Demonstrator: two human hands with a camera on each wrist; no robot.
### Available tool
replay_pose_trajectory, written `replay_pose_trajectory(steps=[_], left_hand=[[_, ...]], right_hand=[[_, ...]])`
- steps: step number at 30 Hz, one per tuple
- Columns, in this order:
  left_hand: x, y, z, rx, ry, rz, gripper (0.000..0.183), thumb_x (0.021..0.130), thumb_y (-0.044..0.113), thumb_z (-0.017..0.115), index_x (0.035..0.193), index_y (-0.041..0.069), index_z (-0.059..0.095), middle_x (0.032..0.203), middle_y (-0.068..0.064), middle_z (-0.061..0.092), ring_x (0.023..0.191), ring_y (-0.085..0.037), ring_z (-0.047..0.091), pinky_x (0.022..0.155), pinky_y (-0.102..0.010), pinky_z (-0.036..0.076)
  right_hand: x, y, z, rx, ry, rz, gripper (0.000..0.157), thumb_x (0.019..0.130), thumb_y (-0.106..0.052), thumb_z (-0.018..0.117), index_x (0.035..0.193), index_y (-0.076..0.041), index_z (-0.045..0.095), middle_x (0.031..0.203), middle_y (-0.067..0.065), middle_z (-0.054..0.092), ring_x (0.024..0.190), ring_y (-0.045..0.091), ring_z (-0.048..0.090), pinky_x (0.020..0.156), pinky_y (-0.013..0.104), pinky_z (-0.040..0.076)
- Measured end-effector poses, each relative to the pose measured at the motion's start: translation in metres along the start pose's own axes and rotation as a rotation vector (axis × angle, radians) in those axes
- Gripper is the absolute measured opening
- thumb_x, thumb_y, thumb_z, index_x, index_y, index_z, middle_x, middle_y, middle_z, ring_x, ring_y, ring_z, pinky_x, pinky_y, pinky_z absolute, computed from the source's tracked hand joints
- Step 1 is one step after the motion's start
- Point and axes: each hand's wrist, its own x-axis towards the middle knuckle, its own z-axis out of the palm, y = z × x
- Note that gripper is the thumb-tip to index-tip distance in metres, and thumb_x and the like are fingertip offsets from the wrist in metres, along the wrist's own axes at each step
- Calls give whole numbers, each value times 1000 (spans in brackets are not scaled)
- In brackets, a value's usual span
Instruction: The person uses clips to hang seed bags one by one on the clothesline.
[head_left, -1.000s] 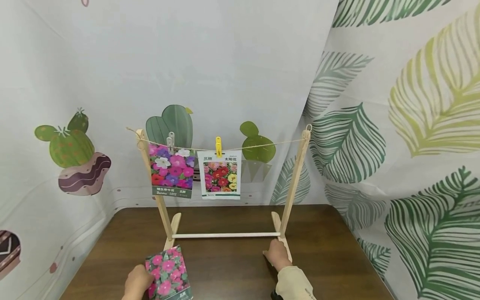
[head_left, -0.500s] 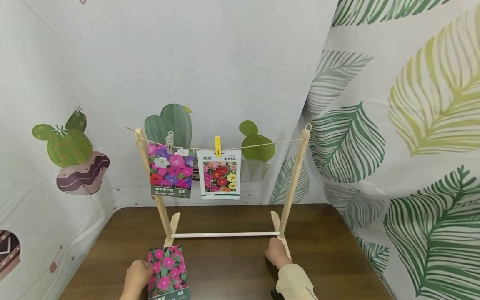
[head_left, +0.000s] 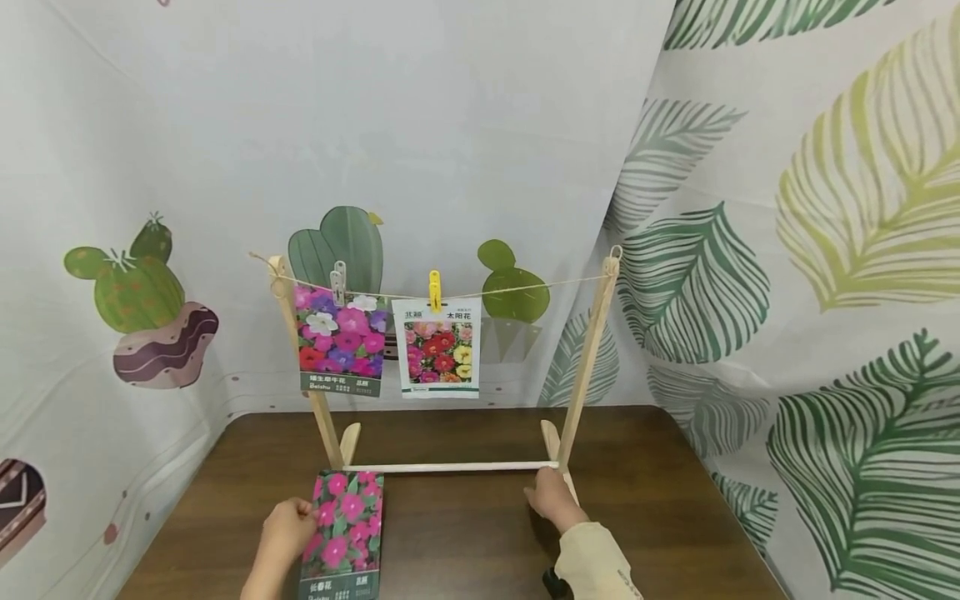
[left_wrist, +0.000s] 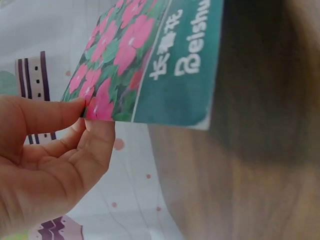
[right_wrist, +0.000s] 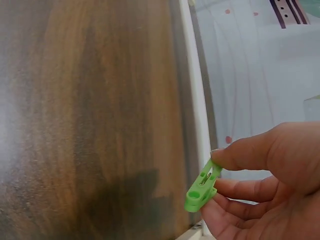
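My left hand (head_left: 288, 531) pinches the left edge of a seed packet (head_left: 343, 533) printed with pink flowers, thumb on the front and fingers behind, as the left wrist view shows. The packet stands nearly upright over the table, in front of the rack's left foot. In the right wrist view, a green clothespin (right_wrist: 201, 186) is pinched between the thumb and fingers of my right hand (right_wrist: 265, 180). That hand is low by the rack's right foot in the head view, where the clothespin is hidden. Two more packets hang from the string.
A wooden rack (head_left: 588, 367) with a white crossbar (head_left: 450, 467) stands on the brown table (head_left: 450, 533). Its string (head_left: 517, 292) carries a petunia packet (head_left: 341, 342) under a grey clothespin (head_left: 338, 282) and a white packet (head_left: 437, 350) under a yellow clothespin (head_left: 435, 292). A printed curtain hangs behind.
My left hand has raised the pink-flowered packet and shifted it right, turning it from tilted to nearly upright. The right hand has moved up only slightly.
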Motion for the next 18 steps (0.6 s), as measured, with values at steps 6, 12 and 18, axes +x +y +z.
replay_pose_trajectory(steps=[6,12,18], left_hand=[[3,21,-2,-35,-18,17,11,87,4,59,81,-6,58,70,-7,56,64,-19,52,56,-33,43],[4,38,-7,-44,-25,70,9,86,2,60,81,-5,58,70,-6,56,64,-19,51,56,-33,43],[2,54,-11,-66,-33,117,8,88,1,60,82,-5,58,69,-6,55,61,-17,49,53,-31,41]], right_hand=[[4,-6,-12,23,17,-59,38,78,-1,68,52,-10,42,47,-10,29,42,6,30,43,24,31],[7,-15,-26,40,-15,-42,18,80,-1,69,87,14,63,67,9,56,49,12,44,62,34,49],[10,-27,-38,56,-3,-68,23,83,-2,69,95,15,60,80,16,61,66,19,52,70,40,50]])
